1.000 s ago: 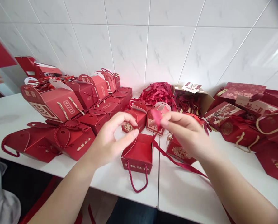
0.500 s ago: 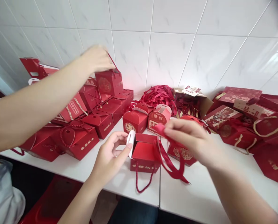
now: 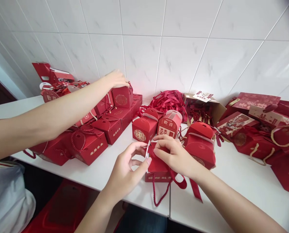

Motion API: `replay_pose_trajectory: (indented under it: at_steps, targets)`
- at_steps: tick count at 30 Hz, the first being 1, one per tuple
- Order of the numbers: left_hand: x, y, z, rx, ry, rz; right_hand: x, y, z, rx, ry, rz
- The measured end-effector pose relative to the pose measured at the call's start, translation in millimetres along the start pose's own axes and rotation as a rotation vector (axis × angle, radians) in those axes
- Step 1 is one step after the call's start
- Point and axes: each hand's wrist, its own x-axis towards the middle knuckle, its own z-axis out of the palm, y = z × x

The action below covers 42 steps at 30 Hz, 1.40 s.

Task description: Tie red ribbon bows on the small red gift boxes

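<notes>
While left hand [image 3: 127, 171] pinches box flap [image 3: 148, 151], right hand [image 3: 175, 156] hold unclear; two boxes [image 3: 145, 124] behind, co-worker's arm [image 3: 59, 116] above stacked boxes [image 3: 89, 147].

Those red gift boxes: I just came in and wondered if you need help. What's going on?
The person's left hand pinches the pale-edged flap of a small red box, while the right hand is over its top; what those fingers grip is hidden. Red ribbon trails beside it, and its rope handle hangs in front. Another person's hand is on top of a patterned box among the boxes near the wall.
</notes>
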Motion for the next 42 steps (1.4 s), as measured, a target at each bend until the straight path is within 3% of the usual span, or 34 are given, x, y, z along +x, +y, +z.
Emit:
replay_pose_trajectory:
  at_steps: [6,12,17,21,24,28,32,37,42]
  targets:
    - [10.4,-4.8,2.2,-0.039,0.033,-0.037,5.7,-2.2,12.0,-0.074,0.000,-0.049]
    - [7.9,-24.4,-16.9,-0.094,0.106,-0.044,-11.1,8.8,0.4,-0.142,0.276,-0.128]
    - [0.3,-46.0,-37.2,0.181,0.227,-0.120,-34.3,28.2,-22.0,-0.164,0.347,-0.160]
    - [-5.1,-34.9,-26.5,0.222,0.161,-0.030,-52.7,27.5,-20.5,-0.203,0.362,-0.252]
    - [-8.4,-20.9,-12.0,0.245,0.074,0.083,-65.5,17.5,-2.5,-0.325,0.166,-0.285]
    - [-8.3,-12.4,-0.7,0.231,0.031,0.128,-78.1,12.0,38.2,-0.676,-0.178,-0.143]
    - [-8.9,-13.2,1.2,0.239,0.047,0.155,-86.1,22.4,67.7,-0.845,-0.243,-0.241]
    - [-19.1,-19.5,-0.4,0.237,0.078,0.148,-92.7,31.8,60.8,-0.822,-0.093,-0.356]
    - [-25.3,-18.2,1.6,0.214,0.105,0.162,-93.3,22.5,38.3,-0.740,0.322,-0.547]
